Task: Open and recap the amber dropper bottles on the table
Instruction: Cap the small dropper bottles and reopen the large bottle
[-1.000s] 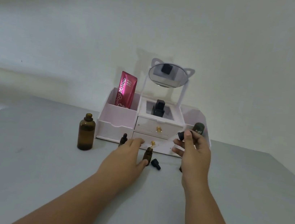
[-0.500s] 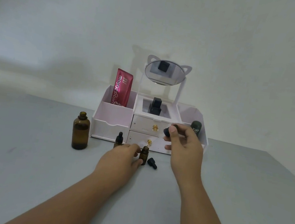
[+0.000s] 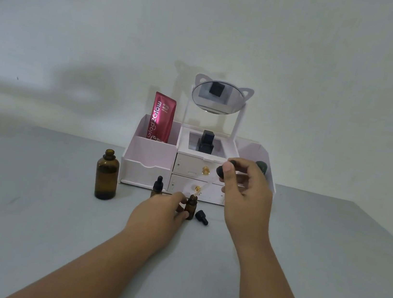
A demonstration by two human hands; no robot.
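My left hand [image 3: 158,215] grips a small open amber bottle [image 3: 191,206] standing on the grey table [image 3: 29,214]. My right hand [image 3: 247,194] holds a black dropper cap [image 3: 222,171] above and to the right of it; its clear glass pipette slants down to the bottle's mouth. Another small amber bottle [image 3: 157,189] with its black cap on stands just behind my left hand. A loose black dropper cap [image 3: 201,217] lies on the table right of the held bottle. A large uncapped amber bottle [image 3: 106,175] stands to the left.
A white cosmetic organiser [image 3: 149,160] with two drawers and a cat-ear mirror [image 3: 219,97] stands against the wall behind the bottles. It holds a red tube [image 3: 161,117], a black bottle [image 3: 206,141] and a dark green item [image 3: 261,167].
My right hand has carried the dropper cap left and down, so the pipette tip now meets the small bottle's mouth. My left hand keeps hold of that bottle.
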